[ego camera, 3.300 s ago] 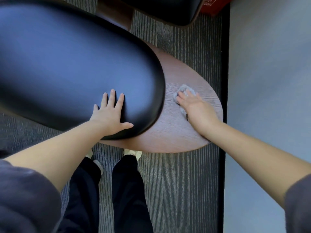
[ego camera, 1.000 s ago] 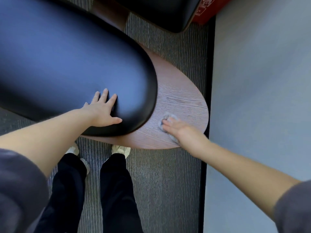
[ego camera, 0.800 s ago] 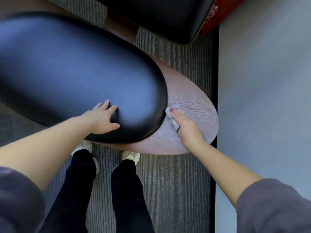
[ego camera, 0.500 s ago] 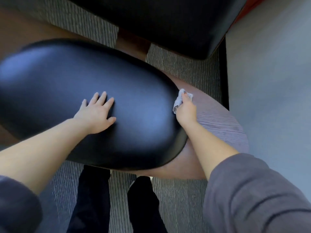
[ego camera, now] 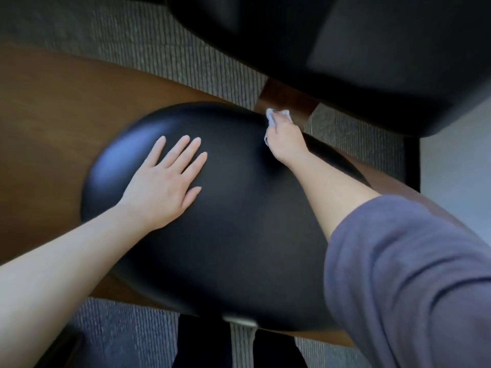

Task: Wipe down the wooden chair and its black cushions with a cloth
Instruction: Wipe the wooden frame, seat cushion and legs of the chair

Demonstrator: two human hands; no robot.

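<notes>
The head view looks down over the near black cushion (ego camera: 239,235). The right hand (ego camera: 285,140) is in a new spot. A moment ago it was rubbing the round wooden end of the chair, off to the right. Now it reaches over the far edge of the near cushion. It holds the cloth (ego camera: 276,116) bunched up in its fingers. The cloth is up against the small wooden bar (ego camera: 288,100) that sits between the two cushions, right by the cushion's edge. I cannot tell if it is rubbing the bar or the edge.

The left hand (ego camera: 162,187) has slid more toward the middle of the near cushion. It lies flat and wide, fingers straight, holding nothing. I think it is just leaning there to keep the person steady.

So I think the round wooden end is done, and the wiping is now going into the gap at the back. The tops of the cushions and the long brown wood (ego camera: 53,115) on the left likely still need a wipe.

Now the counting:
- Two hands.
- One cloth, small and pale.
- Two black cushions: the near one and the far cushion (ego camera: 345,49) at the top.
- One grey sleeve (ego camera: 411,274) on the right arm.
- Two dark trouser legs (ego camera: 202,341) at the bottom.
- One pale shoe tip (ego camera: 239,320).
- One stripy grey carpet (ego camera: 159,35) under it all.
</notes>
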